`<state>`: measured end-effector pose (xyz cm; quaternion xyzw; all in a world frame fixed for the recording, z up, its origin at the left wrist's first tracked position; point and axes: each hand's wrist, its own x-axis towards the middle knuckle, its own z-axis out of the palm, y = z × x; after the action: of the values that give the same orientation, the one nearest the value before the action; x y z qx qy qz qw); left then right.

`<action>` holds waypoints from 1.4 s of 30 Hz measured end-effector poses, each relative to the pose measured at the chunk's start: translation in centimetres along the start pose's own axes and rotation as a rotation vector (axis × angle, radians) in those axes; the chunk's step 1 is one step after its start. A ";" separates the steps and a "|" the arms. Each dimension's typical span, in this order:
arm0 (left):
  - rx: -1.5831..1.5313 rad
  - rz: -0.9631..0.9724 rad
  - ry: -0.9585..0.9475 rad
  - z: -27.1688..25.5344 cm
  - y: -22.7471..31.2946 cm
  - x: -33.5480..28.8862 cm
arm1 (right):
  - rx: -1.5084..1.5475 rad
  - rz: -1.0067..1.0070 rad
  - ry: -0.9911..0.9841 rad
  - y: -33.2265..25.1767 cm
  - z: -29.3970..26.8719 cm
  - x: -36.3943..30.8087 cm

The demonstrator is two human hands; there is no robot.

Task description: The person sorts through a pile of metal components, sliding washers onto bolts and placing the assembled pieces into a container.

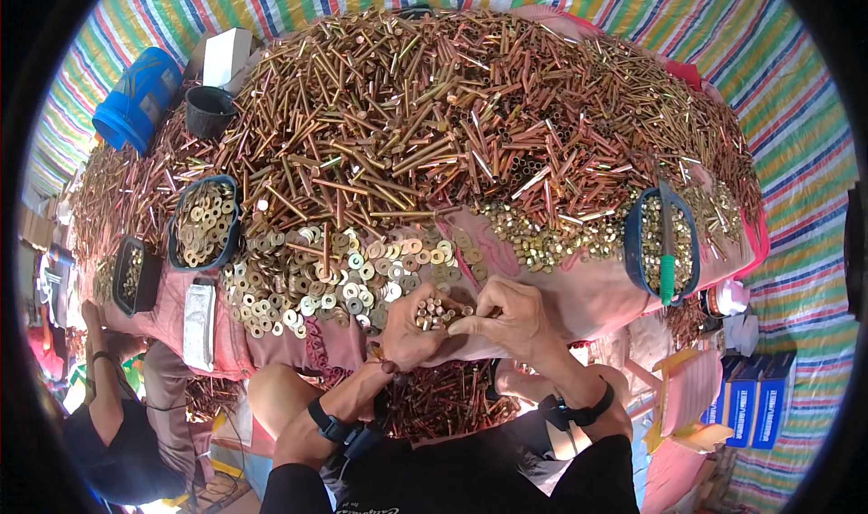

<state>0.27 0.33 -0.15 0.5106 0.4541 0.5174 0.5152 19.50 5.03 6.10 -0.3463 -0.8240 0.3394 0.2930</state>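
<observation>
My left hand [413, 327] is closed round a small bunch of brassy metal rods [432, 313], their ends facing up. Against the bunch's right side, my right hand [511, 317] is pinched together; whatever sits between its fingertips is too small to make out. Just beyond my hands spread loose flat washers [362, 274], gold and silver in colour. Small brassy nuts [542, 238] lie scattered further right. A large heap of copper-coloured metal rods and tubes [434, 107] covers the far side.
Washers fill a dark tub [172, 234] on the left; nuts fill a blue tub [629, 252] on the right, a green-handled tool [667, 274] across it. A blue bucket [136, 103] and black pot [210, 114] stand far left. Another person's arm [104, 378] shows at left.
</observation>
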 end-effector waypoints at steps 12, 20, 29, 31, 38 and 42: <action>-0.053 -0.077 0.000 -0.1 0.2 -0.1 | 0.229 0.157 0.006 -1.0 -0.4 0.2; -0.016 -0.028 0.014 0.0 0.5 -0.1 | 0.130 -0.018 0.021 0.8 0.5 0.4; 0.002 -0.050 -0.025 -0.1 0.9 -0.1 | 0.133 -0.043 0.043 0.0 0.4 0.2; -0.051 -0.080 -0.020 -0.2 0.5 -0.3 | 0.132 -0.033 0.043 0.3 0.5 0.0; 0.133 0.174 0.063 0.1 -0.8 0.1 | 0.533 0.514 -0.111 0.8 -2.2 -0.5; 0.065 0.087 0.114 0.2 -0.4 -0.2 | 0.261 0.536 -0.247 0.7 -1.7 -0.2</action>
<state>0.49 0.11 -0.58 0.5161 0.4766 0.5525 0.4486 21.10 5.91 6.52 -0.4665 -0.6826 0.5466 0.1328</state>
